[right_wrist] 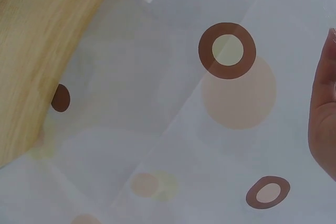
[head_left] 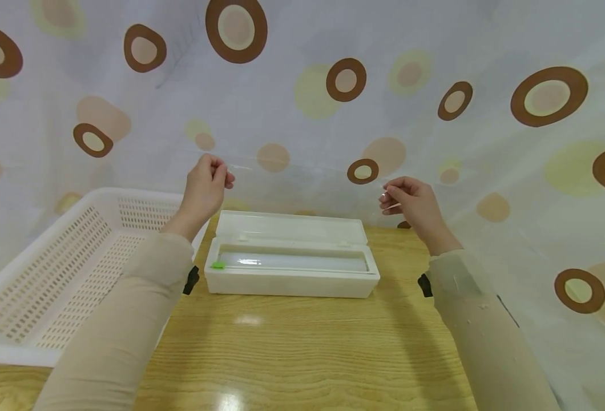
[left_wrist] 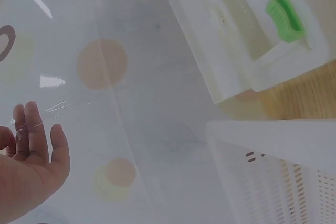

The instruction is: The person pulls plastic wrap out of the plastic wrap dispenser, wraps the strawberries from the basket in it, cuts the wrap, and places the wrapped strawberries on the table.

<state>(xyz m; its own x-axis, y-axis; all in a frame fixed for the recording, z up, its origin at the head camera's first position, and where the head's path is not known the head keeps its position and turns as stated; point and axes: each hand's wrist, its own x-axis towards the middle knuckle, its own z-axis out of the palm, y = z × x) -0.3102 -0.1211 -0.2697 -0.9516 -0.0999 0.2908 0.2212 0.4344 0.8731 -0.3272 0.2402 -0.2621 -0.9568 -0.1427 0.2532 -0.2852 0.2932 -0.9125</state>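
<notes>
A sheet of clear cling film (head_left: 241,167) stretches between my two raised hands, showing mainly as glints and thin creases. My left hand (head_left: 205,185) pinches its left end; in the left wrist view, creases run to the fingers (left_wrist: 35,135). At the other end my right hand (head_left: 416,208) pinches the film between thumb and forefinger. Below and between them stands a white cling film dispenser (head_left: 292,285), lid (head_left: 289,228) raised. Inside lies a roll of film (head_left: 297,262), and a green slide cutter (head_left: 218,265) sits at the left of its front edge.
A white perforated plastic basket (head_left: 128,194) stands to the left, under my left forearm. The wooden table (head_left: 282,348) runs back to a pale sheet (head_left: 282,103) printed with circles, which hangs behind and along the right side.
</notes>
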